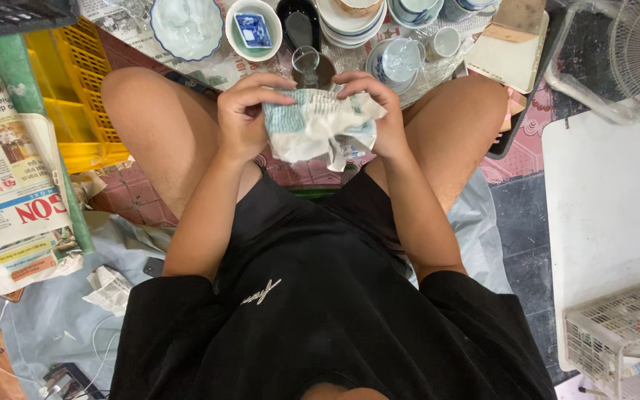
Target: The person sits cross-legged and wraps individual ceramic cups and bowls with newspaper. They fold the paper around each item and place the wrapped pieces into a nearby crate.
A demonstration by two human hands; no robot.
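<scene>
**Both hands wrapped around a paper-covered piece**

The floor is of dark tiles, with a grey plastic sheet (53, 311) spread over it and a yellow plastic crate (75, 96) at the side. Ahead stand many white and blue ceramic bowls and cups (253, 30) on newspaper. Between the knees, the left hand (242, 118) and the right hand (379, 111) both grip a crumpled white and pale green paper bundle (312, 126). It looks light and soft outside, probably fragile inside, so holding both ends seems safest.

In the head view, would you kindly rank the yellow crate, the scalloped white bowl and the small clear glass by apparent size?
Largest to smallest:
1. yellow crate
2. scalloped white bowl
3. small clear glass
The crate is partly covered by newspaper.
</scene>
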